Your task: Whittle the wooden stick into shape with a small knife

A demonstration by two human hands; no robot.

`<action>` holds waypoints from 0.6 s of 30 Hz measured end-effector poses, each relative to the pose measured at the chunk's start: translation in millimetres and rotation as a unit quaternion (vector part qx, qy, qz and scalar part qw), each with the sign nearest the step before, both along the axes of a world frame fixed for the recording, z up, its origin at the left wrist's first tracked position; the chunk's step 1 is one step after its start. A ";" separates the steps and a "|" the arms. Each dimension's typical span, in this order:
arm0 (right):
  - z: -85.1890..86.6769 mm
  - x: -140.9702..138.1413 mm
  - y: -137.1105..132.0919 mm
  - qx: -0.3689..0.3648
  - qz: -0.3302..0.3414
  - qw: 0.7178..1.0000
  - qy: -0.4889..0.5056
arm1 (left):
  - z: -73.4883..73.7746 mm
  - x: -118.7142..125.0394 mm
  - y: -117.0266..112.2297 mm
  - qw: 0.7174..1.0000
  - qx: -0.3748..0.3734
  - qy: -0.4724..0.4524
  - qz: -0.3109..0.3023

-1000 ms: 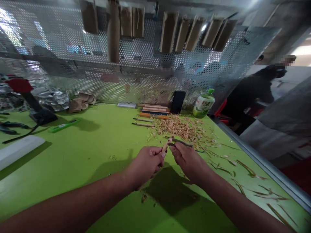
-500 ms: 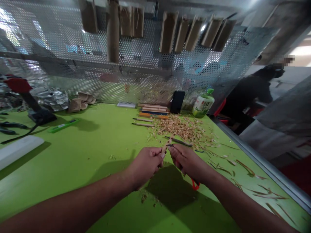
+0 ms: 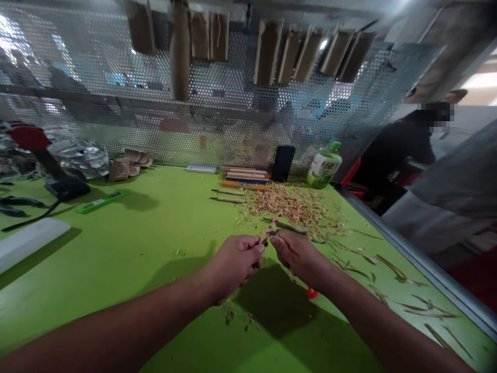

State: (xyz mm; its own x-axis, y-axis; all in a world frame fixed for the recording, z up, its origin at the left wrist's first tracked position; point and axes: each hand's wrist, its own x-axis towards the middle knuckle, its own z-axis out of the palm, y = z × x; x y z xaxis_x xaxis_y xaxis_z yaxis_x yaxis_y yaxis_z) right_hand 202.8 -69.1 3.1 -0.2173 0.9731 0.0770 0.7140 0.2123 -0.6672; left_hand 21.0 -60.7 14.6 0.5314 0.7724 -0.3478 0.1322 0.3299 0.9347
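My left hand [image 3: 233,264] is closed around a thin light wood stick [image 3: 267,234], whose tip points up and away between my hands. My right hand [image 3: 298,256] presses close against the stick, gripping a small tool with a dark tip [image 3: 273,233]. The red end of that tool [image 3: 312,293] seems to show below my right hand, though most of it is hidden. Just beyond my fingers, a slender dark tool [image 3: 289,226] lies by a heap of wood shavings [image 3: 287,204] on the green table [image 3: 163,243].
Several wooden sticks [image 3: 229,195] lie beyond the shavings, near a black phone [image 3: 283,163] and a green-capped bottle [image 3: 324,166]. A perforated metal panel [image 3: 116,119] stands behind the table. A metal table edge [image 3: 419,264] runs along the right, and a person in dark clothes [image 3: 411,140] stands beyond it.
My hands have stayed close together on the stick with only slight shifts. The red end below my right hand came into view after the oldest frame and now shows less than half a second ago.
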 end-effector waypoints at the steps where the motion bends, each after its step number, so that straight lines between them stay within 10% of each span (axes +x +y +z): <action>1: -0.5 -0.3 -0.2 0.017 -0.003 1.000 -0.021 | 0.7 0.2 -0.3 1.000 -0.002 0.002 0.003; 18: 6.9 -12.5 -1.6 -0.125 -0.078 0.986 0.081 | -13.2 -0.6 5.1 0.984 0.161 0.070 -0.003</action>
State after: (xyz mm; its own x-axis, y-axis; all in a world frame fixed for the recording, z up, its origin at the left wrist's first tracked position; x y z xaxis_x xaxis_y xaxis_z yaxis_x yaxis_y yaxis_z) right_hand 190.3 -70.7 10.0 -0.0690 0.9866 -0.1479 0.6039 -0.0767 -0.7933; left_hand 20.4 -55.6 1.4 0.5005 0.8517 -0.1554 0.2686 0.0179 0.9631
